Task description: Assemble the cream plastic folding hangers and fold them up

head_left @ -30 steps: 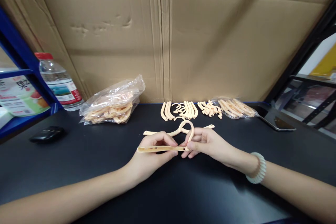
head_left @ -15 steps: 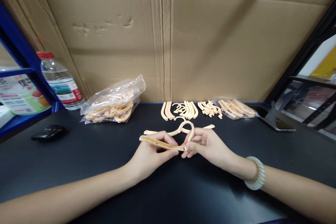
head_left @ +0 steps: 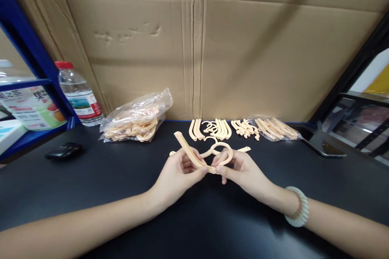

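Note:
My left hand (head_left: 179, 170) is closed around a beige plastic hanger arm (head_left: 189, 151), which tilts up to the left. A curved beige hanger hook (head_left: 228, 151) is pinched in my right hand (head_left: 240, 170). The arm's lower end and the hook's base meet between my fingertips; whether they are joined is hidden by the thumbs. Just behind my hands a hanger (head_left: 243, 149) with both arms and a hook lies on the black table (head_left: 194, 218), partly covered by them.
Loose hanger arms (head_left: 223, 128) and small hooks (head_left: 243, 127) lie in groups at the back. Plastic bags of parts stand left (head_left: 136, 119) and right (head_left: 275, 127). A tablet (head_left: 323, 143), a black mouse (head_left: 63, 151) and a water bottle (head_left: 80, 97) are at the sides. Cardboard (head_left: 146, 56) walls the back.
The hanger arm in my left hand has swung its far end upward, and the hook in my right hand has turned toward the right. The view has shifted slightly.

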Tool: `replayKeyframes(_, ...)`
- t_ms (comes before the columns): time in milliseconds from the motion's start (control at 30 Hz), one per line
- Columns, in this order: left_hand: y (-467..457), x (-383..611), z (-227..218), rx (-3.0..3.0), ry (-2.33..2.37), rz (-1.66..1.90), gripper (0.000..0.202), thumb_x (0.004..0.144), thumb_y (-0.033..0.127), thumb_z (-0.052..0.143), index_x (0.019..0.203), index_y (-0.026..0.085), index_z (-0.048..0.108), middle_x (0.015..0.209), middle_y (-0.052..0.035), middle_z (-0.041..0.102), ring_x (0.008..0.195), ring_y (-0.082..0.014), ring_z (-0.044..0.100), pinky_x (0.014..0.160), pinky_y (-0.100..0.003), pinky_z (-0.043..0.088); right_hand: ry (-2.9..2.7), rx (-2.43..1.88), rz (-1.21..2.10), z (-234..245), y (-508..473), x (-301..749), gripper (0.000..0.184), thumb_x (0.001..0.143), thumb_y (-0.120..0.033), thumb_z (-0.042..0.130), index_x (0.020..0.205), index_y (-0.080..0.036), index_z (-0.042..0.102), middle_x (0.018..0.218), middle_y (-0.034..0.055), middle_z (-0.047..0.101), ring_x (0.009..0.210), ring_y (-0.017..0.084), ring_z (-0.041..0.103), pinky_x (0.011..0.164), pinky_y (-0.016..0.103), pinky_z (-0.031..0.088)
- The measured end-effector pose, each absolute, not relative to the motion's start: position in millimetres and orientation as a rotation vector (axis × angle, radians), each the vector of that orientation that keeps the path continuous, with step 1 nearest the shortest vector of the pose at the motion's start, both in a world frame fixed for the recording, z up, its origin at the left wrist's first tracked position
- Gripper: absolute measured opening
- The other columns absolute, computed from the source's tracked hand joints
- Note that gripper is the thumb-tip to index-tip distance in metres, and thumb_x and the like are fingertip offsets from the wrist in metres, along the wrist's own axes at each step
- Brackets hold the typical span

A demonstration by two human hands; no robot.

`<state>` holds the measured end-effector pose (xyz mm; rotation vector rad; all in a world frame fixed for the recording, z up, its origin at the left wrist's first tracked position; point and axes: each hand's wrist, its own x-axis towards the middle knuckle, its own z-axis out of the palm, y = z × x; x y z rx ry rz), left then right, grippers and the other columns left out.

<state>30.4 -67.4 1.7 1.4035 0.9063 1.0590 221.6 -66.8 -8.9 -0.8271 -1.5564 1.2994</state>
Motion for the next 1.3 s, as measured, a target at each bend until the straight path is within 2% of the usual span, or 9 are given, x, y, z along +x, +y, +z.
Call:
replayKeyframes(100, -70, 34, 1, 1.396, 0.880, 1.072, 0.030, 0.068, 0.022, 0.077, 0.085, 0.018, 0.052, 0.077, 0.0025, 0.066, 0.075, -0.0136, 0.066, 0.075, -0.028, 0.054, -1.557, -0.843, 1.284, -7, -68, 220, 0.026, 0.075, -0.039, 0.074, 0.072, -0.017, 0.061, 0.073, 0.0002, 0.057, 0.060, 0.010, 0.052, 0.043, 0.019, 0.046)
replayKeyframes(233, -73, 37, 0, 1.382, 0.815, 0.983, 0.027, 0.070, 0.024, 0.077, 0.082, 0.017, 0.054, 0.078, 0.0015, 0.067, 0.078, -0.0140, 0.066, 0.076, -0.027, 0.053, -1.576, -0.811, 1.356, -4, -73, 217, 0.026, 0.076, -0.041, 0.073, 0.077, -0.017, 0.063, 0.076, 0.0015, 0.058, 0.062, 0.012, 0.055, 0.045, 0.022, 0.048)
replayKeyframes(367, -73, 36, 2, 1.342, 0.872, 0.991, 0.024, 0.070, 0.026, 0.079, 0.079, 0.015, 0.060, 0.074, -0.0001, 0.069, 0.075, -0.0150, 0.067, 0.076, -0.028, 0.052, -1.579, -0.825, 1.259, 0, -65, 227, 0.036, 0.081, -0.040, 0.069, 0.109, -0.019, 0.061, 0.079, 0.0015, 0.063, 0.060, 0.012, 0.058, 0.056, 0.028, 0.053)
replayKeyframes(433, -72, 35, 4, 1.295, 0.919, 1.015, 0.025, 0.069, 0.026, 0.080, 0.086, 0.014, 0.066, 0.077, -0.0015, 0.071, 0.076, -0.0154, 0.067, 0.079, -0.030, 0.052, -1.656, -0.872, 1.047, 4, -52, 241, 0.035, 0.086, -0.038, 0.063, 0.116, -0.020, 0.060, 0.080, 0.0021, 0.064, 0.063, 0.013, 0.059, 0.063, 0.032, 0.054)
replayKeyframes(533, -72, 33, 5, 1.240, 0.946, 1.023, 0.030, 0.067, 0.026, 0.082, 0.092, 0.014, 0.072, 0.084, -0.0038, 0.074, 0.081, -0.0160, 0.067, 0.086, -0.031, 0.051, -1.920, -1.006, 0.498, 8, -24, 268, 0.021, 0.091, -0.028, 0.054, 0.107, -0.022, 0.066, 0.090, 0.0065, 0.067, 0.085, 0.021, 0.061, 0.082, 0.041, 0.051)
replayKeyframes(667, -71, 32, 5, 1.199, 0.910, 1.011, 0.026, 0.067, 0.025, 0.083, 0.088, 0.014, 0.074, 0.084, -0.0045, 0.074, 0.083, -0.0165, 0.067, 0.089, -0.032, 0.050, -2.226, -1.094, 0.033, 4, 7, 295, 0.029, 0.089, -0.013, 0.045, 0.104, -0.020, 0.069, 0.102, 0.0122, 0.066, 0.105, 0.027, 0.054, 0.094, 0.049, 0.044)
replayKeyframes(867, -71, 30, 6, 1.145, 0.847, 1.031, 0.024, 0.065, 0.023, 0.084, 0.083, 0.014, 0.071, 0.078, -0.0031, 0.072, 0.078, -0.0156, 0.067, 0.084, -0.030, 0.050, -2.356, -1.096, -0.019, -5, 18, 300, 0.031, 0.087, -0.005, 0.045, 0.098, -0.019, 0.070, 0.094, 0.0092, 0.066, 0.096, 0.024, 0.054, 0.090, 0.042, 0.046)
replayKeyframes(1100, -70, 30, 4, 1.161, 0.824, 1.021, 0.022, 0.066, 0.022, 0.083, 0.081, 0.014, 0.069, 0.078, -0.0009, 0.070, 0.078, -0.0151, 0.067, 0.085, -0.031, 0.050, -2.318, -1.108, -0.034, -6, 22, 299, 0.020, 0.087, -0.012, 0.053, 0.084, -0.019, 0.071, 0.090, 0.0100, 0.061, 0.090, 0.024, 0.054, 0.086, 0.041, 0.046)
replayKeyframes(1300, -70, 30, 4, 1.163, 0.825, 1.004, 0.024, 0.066, 0.022, 0.083, 0.085, 0.014, 0.071, 0.080, -0.0025, 0.071, 0.078, -0.0155, 0.067, 0.086, -0.032, 0.050, -1.828, -1.136, 0.055, 6, -4, 285, 0.020, 0.092, -0.027, 0.050, 0.096, -0.022, 0.069, 0.084, 0.0056, 0.054, 0.076, 0.019, 0.053, 0.069, 0.034, 0.046)
